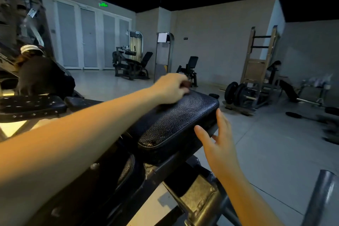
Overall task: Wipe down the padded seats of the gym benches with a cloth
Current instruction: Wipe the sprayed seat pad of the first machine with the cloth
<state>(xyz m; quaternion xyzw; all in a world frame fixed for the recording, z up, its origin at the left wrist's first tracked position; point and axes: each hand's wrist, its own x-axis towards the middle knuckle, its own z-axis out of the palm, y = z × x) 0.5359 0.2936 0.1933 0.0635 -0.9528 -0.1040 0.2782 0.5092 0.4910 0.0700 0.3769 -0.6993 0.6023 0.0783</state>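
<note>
- Dim gym hall all around: grey floor (266, 152), pale walls, weight machines across the upper middle of the frame, and a rack with weight plates (236, 93) at middle right.
- Front and centre is the padded seat (179, 115), black and grained, sloping up from the lower middle towards the centre of the frame.
- Left hand (170, 88) reaches long across from the lower left and lands on the far end of the pad, fingers curled down.
- Peeking out at those fingertips is a small dark brownish scrap. That reads as the cloth (186, 84), bunched small and mostly hidden under the hand, pinched so it can be pressed and dragged along the vinyl.
- Right hand (218, 141) sits by the pad's right edge, lower right of centre, fingers straight and spread, holding nothing. Whether it touches the edge I cannot tell. My read is that it's there to steady the seat against the push.
- Working from the far end makes sense, since one pull back towards the near end would cover the whole length.
- Off at left, another black pad (31, 104), dotted with holes, looks like a later job.
</note>
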